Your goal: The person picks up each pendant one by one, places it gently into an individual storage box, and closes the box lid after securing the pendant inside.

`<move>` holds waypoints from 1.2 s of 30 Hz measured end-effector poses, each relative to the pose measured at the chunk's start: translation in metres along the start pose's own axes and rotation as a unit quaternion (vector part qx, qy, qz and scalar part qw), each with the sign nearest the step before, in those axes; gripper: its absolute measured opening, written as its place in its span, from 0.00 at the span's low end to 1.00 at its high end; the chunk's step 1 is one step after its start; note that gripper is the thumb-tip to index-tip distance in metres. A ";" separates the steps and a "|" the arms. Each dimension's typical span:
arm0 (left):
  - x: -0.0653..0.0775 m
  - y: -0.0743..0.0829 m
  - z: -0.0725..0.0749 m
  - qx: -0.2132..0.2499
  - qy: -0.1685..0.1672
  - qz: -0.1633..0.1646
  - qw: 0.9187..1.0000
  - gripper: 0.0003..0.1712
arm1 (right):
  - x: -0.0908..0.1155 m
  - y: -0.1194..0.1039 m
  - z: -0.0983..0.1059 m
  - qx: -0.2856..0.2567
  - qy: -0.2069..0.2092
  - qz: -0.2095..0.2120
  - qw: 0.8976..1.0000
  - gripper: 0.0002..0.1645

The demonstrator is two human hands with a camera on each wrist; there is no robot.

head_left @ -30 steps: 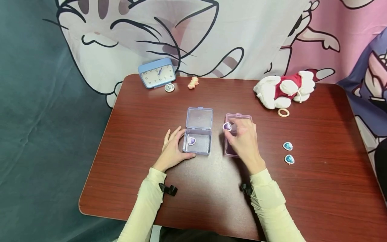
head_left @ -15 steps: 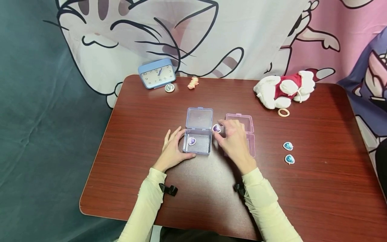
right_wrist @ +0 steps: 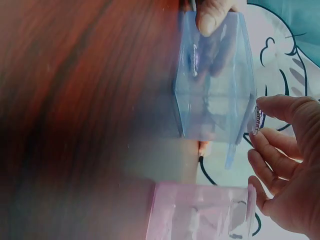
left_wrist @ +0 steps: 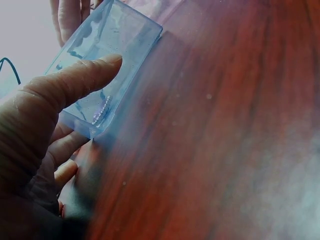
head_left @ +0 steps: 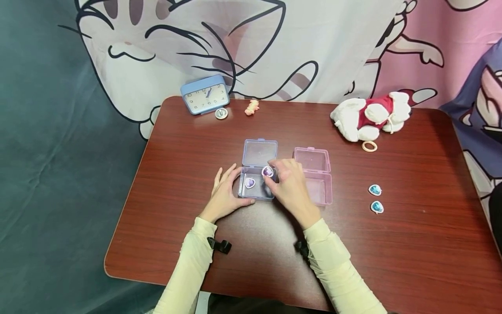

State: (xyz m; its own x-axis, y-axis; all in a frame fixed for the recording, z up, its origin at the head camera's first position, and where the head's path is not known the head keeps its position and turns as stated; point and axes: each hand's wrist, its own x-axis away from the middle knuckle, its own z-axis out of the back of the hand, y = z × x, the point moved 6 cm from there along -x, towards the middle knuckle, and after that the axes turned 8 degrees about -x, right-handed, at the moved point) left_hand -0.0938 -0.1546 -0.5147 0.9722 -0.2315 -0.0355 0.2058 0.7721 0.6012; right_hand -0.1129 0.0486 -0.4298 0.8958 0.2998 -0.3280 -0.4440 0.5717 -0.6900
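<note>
A clear blue box (head_left: 256,192) stands on the table with its lid raised behind it. My left hand (head_left: 224,195) grips the box by its left side, thumb at the front wall, as the left wrist view also shows. Inside, at the left, lies a purple heart-shaped gem (head_left: 249,183) with a beaded white edge. My right hand (head_left: 289,185) pinches a second purple gem (head_left: 267,171) between thumb and fingertips, over the right part of the blue box. In the right wrist view this pinched gem (right_wrist: 258,120) is seen edge-on, close above the box's rim.
A pink box (head_left: 319,189) with its lid raised stands just right of the blue one. Two teal gems (head_left: 375,189) lie farther right. At the back are a blue clock (head_left: 205,95), a round metal piece (head_left: 221,113), a small figurine (head_left: 252,107), a plush toy (head_left: 370,115) and a wooden ring (head_left: 369,146).
My right hand has carried the purple gem leftward from over the pink box to over the blue box, uncovering the pink box. My left hand stays on the blue box.
</note>
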 end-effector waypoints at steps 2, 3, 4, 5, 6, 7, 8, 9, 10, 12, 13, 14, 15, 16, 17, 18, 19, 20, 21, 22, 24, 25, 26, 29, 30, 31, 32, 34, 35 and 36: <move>0.000 0.000 0.000 0.002 0.001 0.000 1.000 0.61 | 0.000 -0.001 -0.004 0.001 -0.006 0.003 1.000 0.26; 0.000 0.000 0.000 0.003 0.002 -0.001 1.000 0.61 | 0.001 -0.002 -0.005 0.003 -0.009 0.005 1.000 0.26; 0.000 0.001 0.000 0.004 0.003 -0.002 1.000 0.61 | 0.001 -0.002 -0.007 0.004 -0.011 0.006 1.000 0.26; 0.000 0.001 0.000 0.004 0.003 -0.002 1.000 0.61 | 0.002 -0.003 -0.008 0.006 -0.013 0.007 1.000 0.26; 0.000 0.001 0.000 0.005 0.003 -0.003 1.000 0.61 | 0.002 -0.003 -0.009 0.007 -0.013 0.008 1.000 0.26; 0.000 0.001 0.000 0.005 0.004 -0.003 1.000 0.61 | 0.002 -0.004 -0.010 0.009 -0.013 0.010 1.000 0.26; 0.000 0.001 0.000 0.006 0.003 -0.004 1.000 0.61 | 0.003 -0.004 -0.011 0.010 -0.013 0.012 1.000 0.26; 0.000 0.001 0.000 0.005 0.003 -0.004 1.000 0.61 | 0.003 -0.005 -0.012 0.010 -0.012 0.013 1.000 0.26; 0.000 0.001 0.000 0.004 0.002 -0.003 1.000 0.61 | 0.003 -0.005 -0.012 0.009 -0.012 0.014 1.000 0.26; 0.000 0.001 0.000 0.002 -0.001 -0.001 1.000 0.61 | 0.004 -0.005 -0.014 0.010 -0.010 0.017 1.000 0.25; 0.000 0.001 0.000 0.002 -0.002 0.000 1.000 0.61 | 0.005 -0.005 -0.015 0.009 -0.010 0.018 1.000 0.25; 0.000 0.001 0.000 0.001 -0.003 0.001 1.000 0.61 | 0.005 -0.005 -0.016 0.009 -0.010 0.019 1.000 0.25; 0.000 0.001 0.000 0.001 -0.004 0.001 1.000 0.61 | 0.006 -0.005 -0.017 0.008 -0.011 0.019 1.000 0.25; 0.000 0.001 0.000 0.001 -0.004 0.002 1.000 0.61 | 0.007 -0.005 -0.018 0.009 -0.011 0.019 1.000 0.24; 0.000 0.001 0.000 0.002 -0.005 0.003 1.000 0.61 | 0.007 -0.005 -0.019 0.008 -0.013 0.019 1.000 0.24; 0.000 0.001 0.000 0.003 -0.005 0.002 1.000 0.61 | 0.008 -0.005 -0.020 0.008 -0.015 0.018 1.000 0.25; 0.000 0.001 0.000 0.003 -0.005 0.002 1.000 0.61 | 0.008 -0.005 -0.021 0.010 -0.018 0.018 1.000 0.25; 0.000 0.001 0.000 0.004 -0.005 0.002 1.000 0.61 | 0.009 -0.005 -0.023 0.012 -0.021 0.017 1.000 0.25; -0.001 0.001 0.000 0.004 -0.005 0.002 1.000 0.61 | 0.009 -0.004 -0.024 0.015 -0.024 0.016 0.999 0.25; -0.001 0.001 0.000 0.004 -0.006 0.002 1.000 0.61 | 0.010 -0.004 -0.025 0.018 -0.027 0.016 0.999 0.25; -0.001 0.001 0.000 0.004 -0.006 0.001 1.000 0.61 | 0.010 -0.004 -0.027 0.022 -0.029 0.017 0.999 0.25; -0.001 0.001 0.000 0.005 -0.006 0.001 1.000 0.61 | 0.011 -0.004 -0.027 0.025 -0.029 0.018 0.999 0.25; -0.001 0.001 0.000 0.005 -0.006 0.001 1.000 0.61 | 0.011 -0.004 -0.027 0.026 -0.028 0.019 0.999 0.25; -0.001 0.001 0.001 0.006 -0.007 0.003 1.000 0.61 | 0.012 -0.004 -0.027 0.029 -0.023 0.026 0.999 0.25; -0.001 0.001 0.001 0.006 -0.007 0.003 1.000 0.61 | 0.012 -0.004 -0.028 0.030 -0.022 0.028 0.999 0.24; -0.001 0.001 0.000 0.006 -0.007 0.004 1.000 0.61 | 0.013 -0.004 -0.028 0.031 -0.021 0.030 0.999 0.24; -0.001 0.001 0.000 0.006 -0.007 0.004 1.000 0.61 | 0.013 -0.004 -0.028 0.032 -0.021 0.031 0.999 0.24; -0.001 0.001 0.000 0.005 -0.007 0.004 1.000 0.61 | 0.013 -0.004 -0.029 0.033 -0.022 0.032 0.999 0.23; -0.001 0.001 0.000 0.007 -0.005 0.002 1.000 0.61 | 0.014 -0.004 -0.029 0.034 -0.022 0.034 0.999 0.23; -0.001 0.001 0.000 0.007 -0.004 0.000 1.000 0.61 | 0.014 -0.004 -0.030 0.036 -0.022 0.034 0.999 0.23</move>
State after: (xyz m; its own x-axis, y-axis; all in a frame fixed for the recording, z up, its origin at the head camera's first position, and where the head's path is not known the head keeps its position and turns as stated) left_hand -0.0945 -0.1536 -0.5139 0.9714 -0.2357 -0.0296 0.2041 0.7642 0.6118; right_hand -0.0983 0.0277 -0.4507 0.8622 0.3727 -0.3432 -0.5061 0.6011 -0.6185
